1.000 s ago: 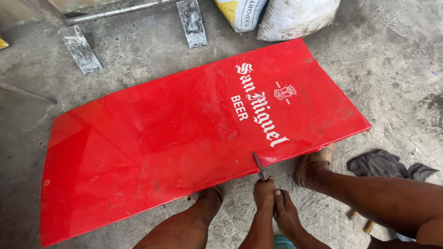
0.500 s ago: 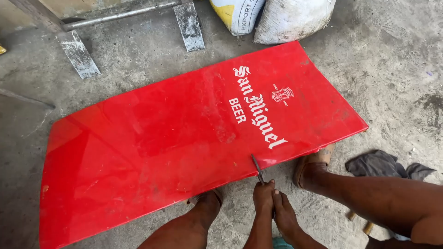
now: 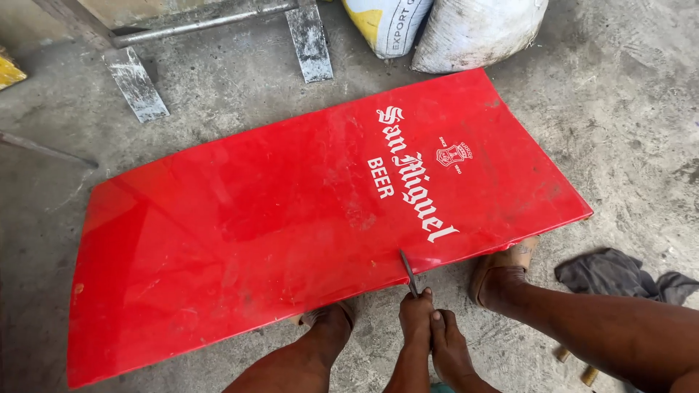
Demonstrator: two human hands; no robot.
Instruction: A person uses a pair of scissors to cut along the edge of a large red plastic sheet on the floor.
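Observation:
A large red metal sheet (image 3: pixel 291 218) with white lettering and a crest lies flat on the concrete floor. My left hand (image 3: pixel 415 313) and my right hand (image 3: pixel 448 342) are pressed together at its near edge, both closed on a pair of metal snips (image 3: pixel 408 273). The snips' blades bite into the sheet's near edge, just below the lettering. My left foot (image 3: pixel 328 320) and my right foot (image 3: pixel 502 273), in sandals, rest at or under that edge on either side of the hands.
Two filled sacks (image 3: pixel 473 29) lean at the far side of the sheet. A metal frame with flat feet (image 3: pixel 309 40) stands at the back left. A dark grey rag (image 3: pixel 619 276) lies on the floor at the right.
The view has shifted slightly. Hands and snips stay at the same spot on the sheet's near edge.

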